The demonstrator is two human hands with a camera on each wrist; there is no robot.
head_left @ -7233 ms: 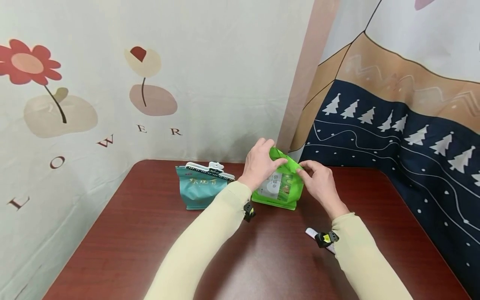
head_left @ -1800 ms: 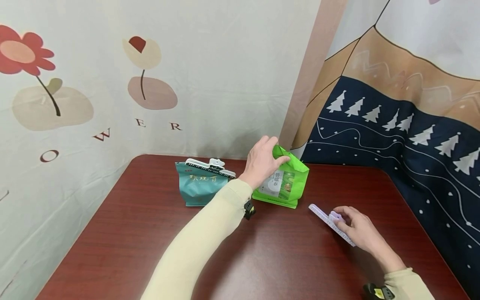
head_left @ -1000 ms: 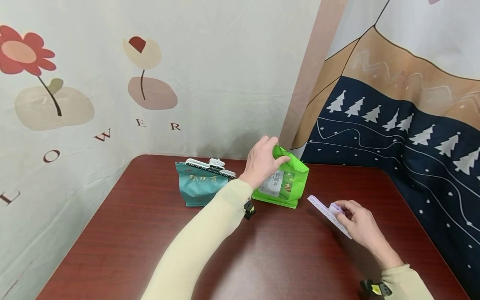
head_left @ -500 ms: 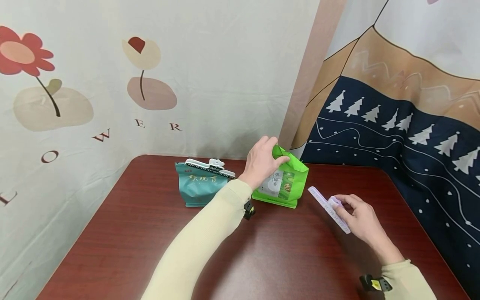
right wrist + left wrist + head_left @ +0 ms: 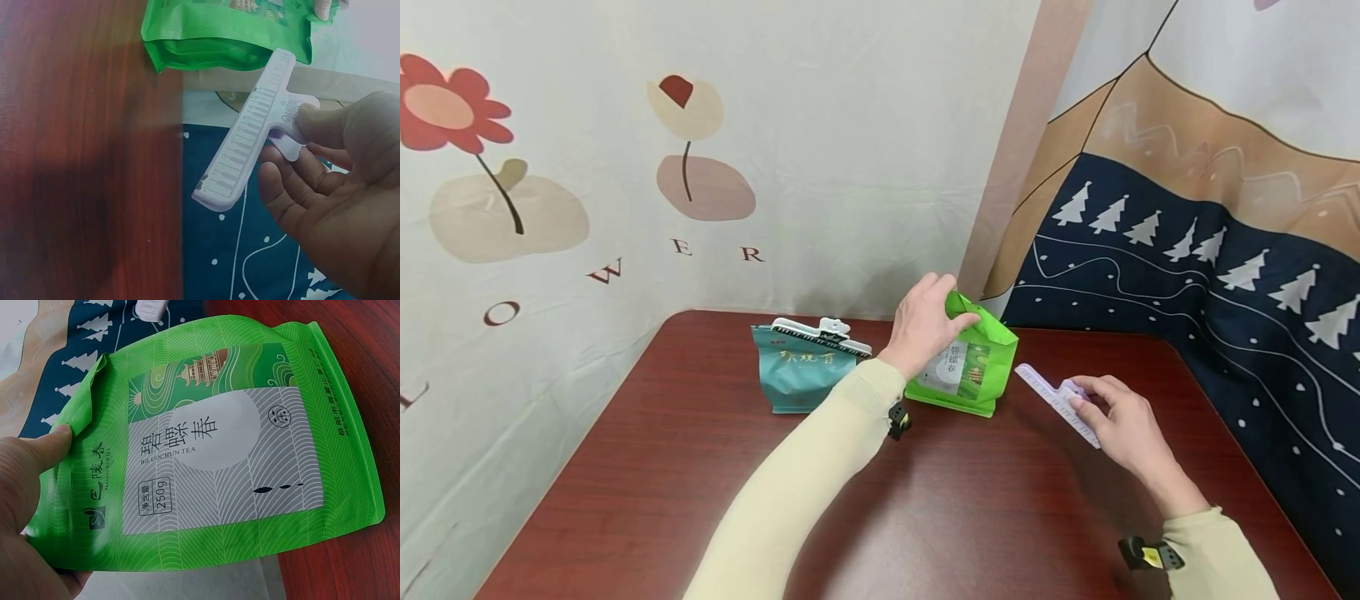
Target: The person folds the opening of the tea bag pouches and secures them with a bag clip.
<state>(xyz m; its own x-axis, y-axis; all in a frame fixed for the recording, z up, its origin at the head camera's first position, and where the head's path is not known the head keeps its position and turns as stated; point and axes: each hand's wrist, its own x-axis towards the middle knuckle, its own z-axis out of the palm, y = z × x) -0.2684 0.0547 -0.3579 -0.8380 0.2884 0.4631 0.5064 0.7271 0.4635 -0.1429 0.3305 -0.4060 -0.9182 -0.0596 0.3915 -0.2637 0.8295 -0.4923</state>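
Note:
A bright green tea bag stands on the table, its printed front with a silver label facing me. My left hand pinches its folded top edge, thumb in front and fingers behind, as the left wrist view shows with the thumb on the bag. To the right, my right hand holds a lilac bag clip by its handle between thumb and fingers. In the right wrist view the long bar of the clip bears a piano-key print, and its far end overlaps the green bag's bottom.
Left of the green bag stands a teal bag, its top closed by a white and black clip. Both bags are near the back edge of the dark red wooden table. Printed cloth hangs behind the table.
The right hand left the green bag's top, took hold of the lilac clip on the table and raised it, moving it slightly away from me. The left hand keeps its grip on the bag.

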